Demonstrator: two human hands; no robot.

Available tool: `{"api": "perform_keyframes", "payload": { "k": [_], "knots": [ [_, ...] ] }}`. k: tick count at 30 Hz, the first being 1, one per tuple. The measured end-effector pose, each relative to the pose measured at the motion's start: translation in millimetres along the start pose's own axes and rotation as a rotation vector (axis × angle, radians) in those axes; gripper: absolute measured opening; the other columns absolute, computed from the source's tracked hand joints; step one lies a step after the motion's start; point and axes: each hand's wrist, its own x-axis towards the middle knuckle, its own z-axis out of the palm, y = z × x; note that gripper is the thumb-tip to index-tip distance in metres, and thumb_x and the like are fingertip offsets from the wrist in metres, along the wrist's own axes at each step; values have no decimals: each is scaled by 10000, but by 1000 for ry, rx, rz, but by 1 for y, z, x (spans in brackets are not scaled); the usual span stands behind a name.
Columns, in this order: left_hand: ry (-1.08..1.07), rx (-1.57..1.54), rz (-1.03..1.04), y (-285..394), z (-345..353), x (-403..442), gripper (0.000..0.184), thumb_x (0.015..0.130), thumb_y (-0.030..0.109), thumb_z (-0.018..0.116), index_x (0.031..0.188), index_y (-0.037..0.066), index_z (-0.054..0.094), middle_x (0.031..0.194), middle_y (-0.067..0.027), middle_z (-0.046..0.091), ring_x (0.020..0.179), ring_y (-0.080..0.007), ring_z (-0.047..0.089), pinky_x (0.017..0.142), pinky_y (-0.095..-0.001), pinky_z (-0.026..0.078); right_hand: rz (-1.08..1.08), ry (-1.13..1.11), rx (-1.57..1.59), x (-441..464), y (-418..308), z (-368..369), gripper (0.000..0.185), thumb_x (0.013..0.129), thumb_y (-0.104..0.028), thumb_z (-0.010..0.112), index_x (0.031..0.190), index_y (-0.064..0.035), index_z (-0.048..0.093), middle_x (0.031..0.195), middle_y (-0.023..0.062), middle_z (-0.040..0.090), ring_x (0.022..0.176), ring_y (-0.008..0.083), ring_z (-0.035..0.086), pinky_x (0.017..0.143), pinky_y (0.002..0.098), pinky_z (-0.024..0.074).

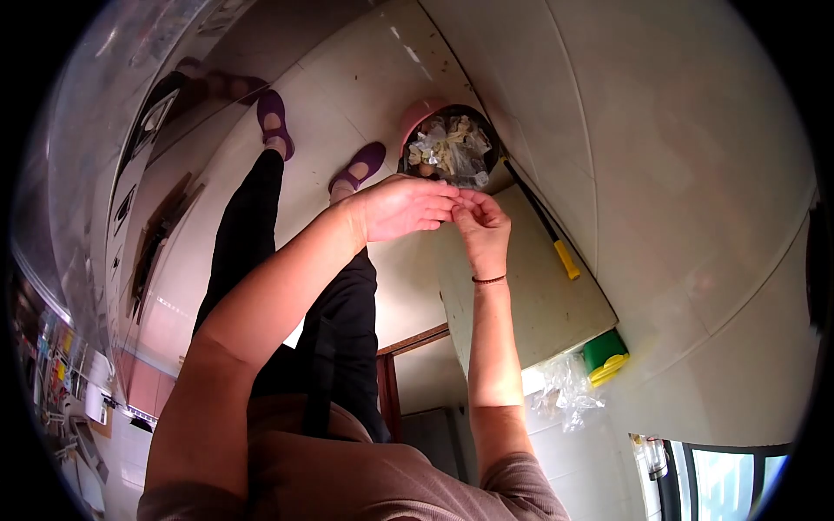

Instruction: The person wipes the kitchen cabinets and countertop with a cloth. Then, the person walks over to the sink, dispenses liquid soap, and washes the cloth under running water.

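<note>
Just this side of a waste bin, my two hands meet at their fingertips. My left hand [406, 209] reaches in from the left with its fingers stretched out, close together and flat. On the right, my right hand [485, 227] has thumb and fingers pinched together beside the left fingertips; whether a small thing sits between them I cannot make out. The waste bin [492, 136], lined with a black bag, stands on the floor beyond the hands. Crumpled clear plastic [469, 149] and pale scraps [439, 154] fill it. Part of its near edge is hidden by my hands.
A pale flat-topped surface [547, 308] lies under my right forearm. A pole with a yellow handle [566, 260] leans along the wall. Near it are a green and yellow container [605, 357] and a clear plastic bag [569, 392]. My purple shoes [359, 162] stand on the floor.
</note>
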Motion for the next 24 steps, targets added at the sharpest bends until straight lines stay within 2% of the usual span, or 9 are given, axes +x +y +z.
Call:
{"api": "perform_keyframes", "payload": {
  "k": [3, 5, 8, 12, 14, 17, 18, 21, 24],
  "knots": [
    [2, 48, -18, -2, -1, 2, 514, 937, 336, 396, 1317, -7, 355, 1338, -151, 397, 1224, -207, 389, 1014, -321, 291, -31, 32, -122, 1, 6, 0, 148, 819, 23, 535, 955, 35, 594, 859, 72, 652, 788, 100, 601, 680, 221, 485],
    [-14, 62, -16, -5, -4, 4, 507, 940, 329, 393, 1317, -8, 353, 1344, -154, 388, 1220, -211, 393, 1013, -322, 292, -105, 70, -377, 2, 11, -2, 165, 812, 1, 547, 968, 35, 590, 820, 57, 651, 735, 76, 586, 636, 209, 472],
    [-11, 8, -42, -7, -8, 4, 504, 939, 333, 402, 1304, -13, 370, 1326, -143, 410, 1203, -198, 409, 1008, -320, 299, -105, 27, -250, 6, 12, -8, 173, 800, -4, 550, 964, 33, 593, 769, 33, 635, 676, 47, 550, 601, 196, 457],
    [52, 47, -32, -7, 0, 0, 495, 934, 312, 412, 1284, -37, 388, 1286, -156, 453, 1203, -218, 424, 1018, -331, 298, -32, -33, -230, 6, 6, -5, 146, 797, -10, 544, 919, 30, 611, 726, 4, 610, 619, 34, 510, 563, 194, 446],
    [74, 73, -22, -7, 1, 0, 489, 934, 299, 412, 1283, -43, 389, 1277, -161, 463, 1210, -229, 422, 1026, -335, 294, -54, -23, -366, 7, 5, -5, 114, 810, -25, 543, 870, 20, 629, 693, -18, 589, 598, 28, 497, 543, 193, 438],
    [24, 52, -7, -14, -7, 5, 497, 896, 328, 486, 1256, -11, 437, 1304, -190, 431, 1243, -273, 378, 1044, -381, 257, -71, 15, -382, 7, 0, -5, 113, 820, -31, 535, 830, 15, 638, 674, -20, 587, 591, 35, 504, 528, 197, 435],
    [-2, 28, -7, -15, -9, 6, 490, 895, 325, 490, 1257, -1, 438, 1304, -184, 434, 1235, -265, 387, 1038, -377, 265, -72, 12, -382, 9, 2, -6, 113, 820, -31, 535, 830, 15, 638, 674, -20, 587, 591, 35, 504, 528, 197, 435],
    [-30, -28, -14, -15, -13, 8, 475, 896, 311, 496, 1260, 12, 436, 1301, -182, 441, 1220, -253, 403, 1030, -372, 276, 24, 45, -103, 18, 15, -17, 116, 859, -27, 504, 882, 19, 608, 722, 31, 618, 575, 81, 536, 553, 216, 457],
    [-7, -71, -2, -13, -12, 8, 438, 901, 281, 495, 1243, 12, 442, 1266, -182, 474, 1186, -249, 439, 1010, -369, 310, -7, 134, -6, 18, 21, -21, 118, 886, -46, 483, 914, 23, 575, 716, 57, 614, 572, 110, 552, 563, 232, 470]
  ]
}}
